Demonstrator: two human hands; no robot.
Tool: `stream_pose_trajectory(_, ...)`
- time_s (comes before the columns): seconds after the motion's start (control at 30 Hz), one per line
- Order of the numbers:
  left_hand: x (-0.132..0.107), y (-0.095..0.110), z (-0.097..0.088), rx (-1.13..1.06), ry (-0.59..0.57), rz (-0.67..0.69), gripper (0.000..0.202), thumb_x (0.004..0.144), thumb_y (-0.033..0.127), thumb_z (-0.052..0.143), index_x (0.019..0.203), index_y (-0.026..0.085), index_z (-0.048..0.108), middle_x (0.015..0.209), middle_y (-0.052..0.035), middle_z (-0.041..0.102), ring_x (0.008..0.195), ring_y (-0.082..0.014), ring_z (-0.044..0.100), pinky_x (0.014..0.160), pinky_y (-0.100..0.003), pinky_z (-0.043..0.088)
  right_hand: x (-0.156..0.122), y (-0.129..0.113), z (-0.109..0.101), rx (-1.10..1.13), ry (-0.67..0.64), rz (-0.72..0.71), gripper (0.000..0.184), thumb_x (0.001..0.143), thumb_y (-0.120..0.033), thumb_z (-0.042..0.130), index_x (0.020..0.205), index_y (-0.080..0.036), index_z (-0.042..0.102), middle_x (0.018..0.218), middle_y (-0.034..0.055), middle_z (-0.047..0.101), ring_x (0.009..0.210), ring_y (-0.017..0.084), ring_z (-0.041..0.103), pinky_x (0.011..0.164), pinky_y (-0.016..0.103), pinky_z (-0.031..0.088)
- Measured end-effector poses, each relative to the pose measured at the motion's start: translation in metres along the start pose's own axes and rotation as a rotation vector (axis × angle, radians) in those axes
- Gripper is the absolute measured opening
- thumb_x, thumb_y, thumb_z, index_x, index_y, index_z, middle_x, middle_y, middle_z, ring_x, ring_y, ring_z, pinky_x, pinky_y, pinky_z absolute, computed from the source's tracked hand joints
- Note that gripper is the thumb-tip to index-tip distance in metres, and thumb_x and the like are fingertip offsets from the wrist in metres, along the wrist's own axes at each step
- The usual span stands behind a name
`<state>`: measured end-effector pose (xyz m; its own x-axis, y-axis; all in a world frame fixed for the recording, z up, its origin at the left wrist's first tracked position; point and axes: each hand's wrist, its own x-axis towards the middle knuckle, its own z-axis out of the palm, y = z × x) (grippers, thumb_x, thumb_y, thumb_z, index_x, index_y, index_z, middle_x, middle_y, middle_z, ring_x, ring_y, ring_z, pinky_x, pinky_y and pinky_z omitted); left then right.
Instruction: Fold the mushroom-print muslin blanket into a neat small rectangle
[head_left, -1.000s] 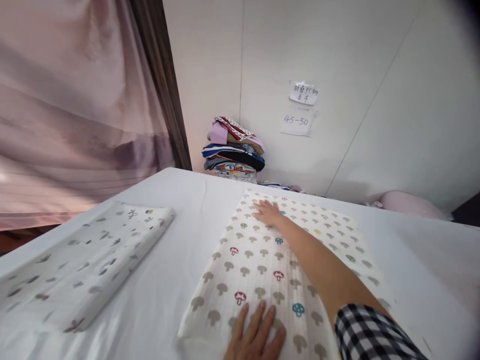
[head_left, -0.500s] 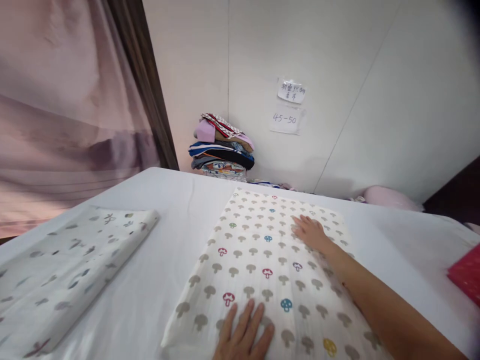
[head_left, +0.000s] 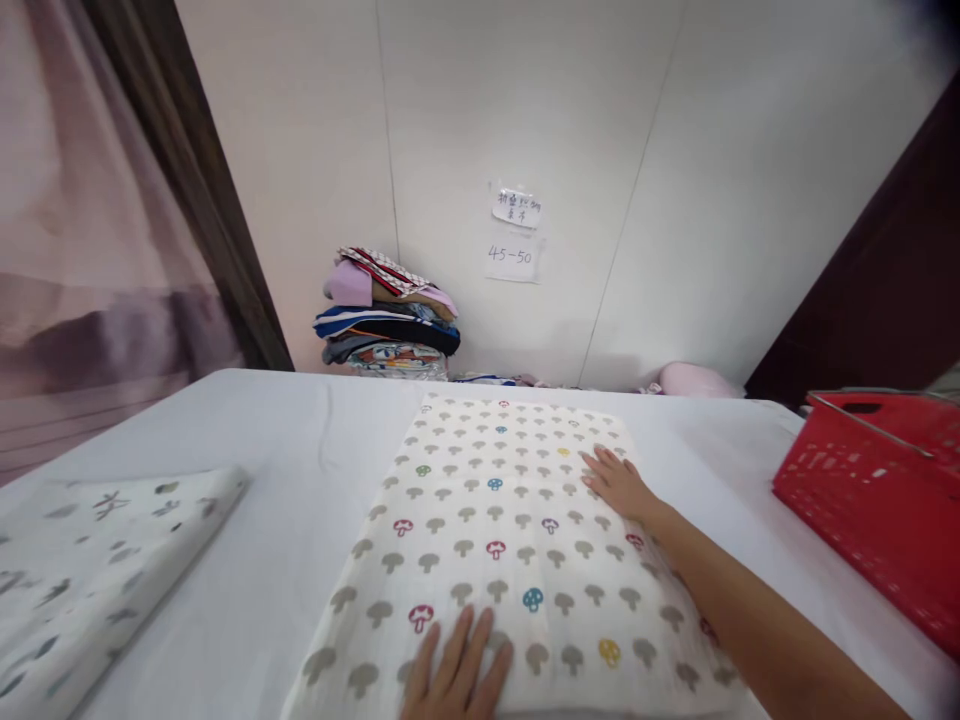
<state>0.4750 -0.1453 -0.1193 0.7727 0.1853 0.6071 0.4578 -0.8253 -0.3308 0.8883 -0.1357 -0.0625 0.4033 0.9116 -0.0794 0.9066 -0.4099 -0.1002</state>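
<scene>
A pinkish curtain [head_left: 97, 240] hangs at far left, with a folded leaf-print cloth [head_left: 105, 580] below it on the white-covered table [head_left: 281, 450]. Next, folded fabrics [head_left: 390, 330] are stacked against the wall. The mushroom-print cloth [head_left: 461, 530] lies spread flat across the table's middle; the left hand [head_left: 454, 680] rests on its near part, fingers moderately spread. The right hand [head_left: 619, 485] lies flat near its right edge, fingers fanned. A red perforated plastic basket [head_left: 877, 500] stands at far right.

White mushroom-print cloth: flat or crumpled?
Flat: the white mushroom-print cloth lies fairly smooth under left hand and right hand, its printed rows orderly.
</scene>
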Motion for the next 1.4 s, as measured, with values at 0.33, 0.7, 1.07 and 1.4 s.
stream_pose_trajectory(0.33,0.021,-0.011,-0.043,-0.285,-0.249,-0.058,0.053,0.088,0.051,0.040,0.137,0.031,0.036,0.143,-0.0025,0.037,0.129,-0.0272,0.035,0.104,-0.047,0.027,-0.122,0.039,-0.014,-0.026,0.159,0.223,0.054,0.092,-0.045,0.026,0.137,-0.019,0.038,0.146,0.0124,0.029,0.136,0.028,0.019,0.104,0.050,0.025)
stream_pose_trajectory(0.7,0.028,-0.007,-0.042,-0.427,-0.403,-0.133,0.052,0.089,0.052,0.035,0.133,0.027,0.043,0.143,-0.0061,0.038,0.132,-0.0290,0.031,0.106,-0.053,0.023,-0.215,-0.012,-0.013,-0.056,0.042,0.196,0.048,0.092,-0.046,0.029,0.134,-0.028,0.042,0.147,0.0054,0.029,0.136,0.030,0.020,0.104,0.059,0.015)
stream_pose_trajectory(1.07,0.019,-0.023,-0.059,-0.460,-0.507,-0.146,0.050,0.089,0.050,0.037,0.133,0.027,0.044,0.143,-0.0033,0.037,0.133,-0.0250,0.031,0.107,-0.048,0.026,-0.250,-0.045,-0.003,0.054,-0.040,-0.098,0.058,0.091,-0.055,0.022,0.140,-0.026,0.033,0.149,0.0026,0.023,0.138,0.021,0.016,0.111,0.046,0.010)
stream_pose_trajectory(1.4,-0.042,-0.119,-0.089,-0.331,-0.602,-0.785,0.044,0.091,0.045,0.031,0.120,0.024,0.055,0.131,-0.0058,0.052,0.124,-0.0235,0.044,0.101,-0.045,0.034,-0.254,-0.019,0.030,-0.004,0.121,-0.020,0.060,0.089,-0.055,0.025,0.137,-0.022,0.037,0.147,0.0035,0.027,0.137,0.022,0.019,0.111,0.045,0.015)
